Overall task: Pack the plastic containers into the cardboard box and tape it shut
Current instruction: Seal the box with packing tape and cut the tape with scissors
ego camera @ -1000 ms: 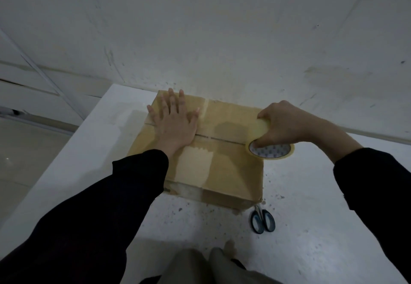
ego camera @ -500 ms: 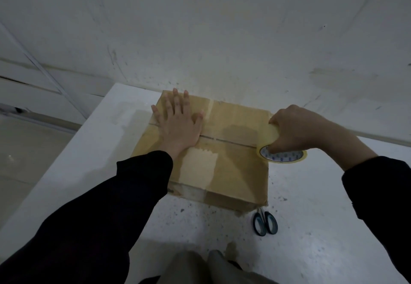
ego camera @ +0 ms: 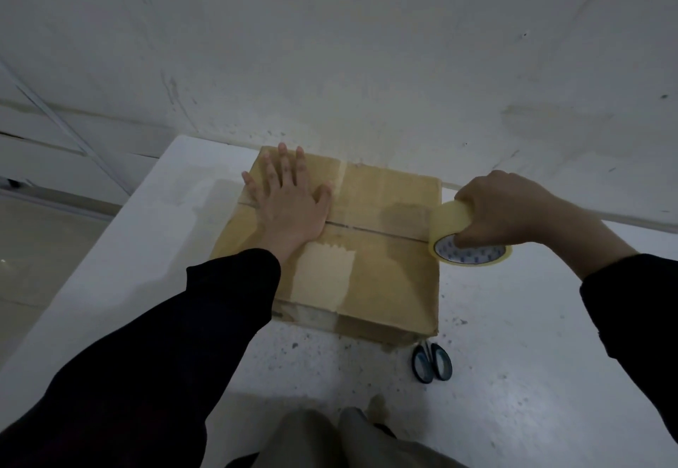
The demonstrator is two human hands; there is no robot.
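Looking down from head height, the nearest things are grey-trousered knees [ego camera: 330, 438] and two black sleeves [ego camera: 165, 339] reaching forward over a speckled white counter [ego camera: 513, 394]. A pair of scissors with dark blue loop handles [ego camera: 432, 362] lies on the counter just beside the near right corner of a closed brown cardboard box [ego camera: 389, 280]; the blades are hidden toward the box. The box sits on the counter close to the back wall [ego camera: 367, 64], its flaps folded down and meeting in a seam that runs left to right.

The left hand [ego camera: 290, 207] lies flat on the left part of the lid, fingers straight and spread, pressing across the seam. The right hand [ego camera: 506, 211] curls round a roll of pale yellowish packing tape [ego camera: 458, 240], held at the seam's right end by the box's edge.

Packing looks done and taping under way; cutting the tape and smoothing it down seem left. No plastic containers show. They are presumably inside the box, though that cannot be confirmed. In the dim light, whether a strip already covers the seam cannot be told.
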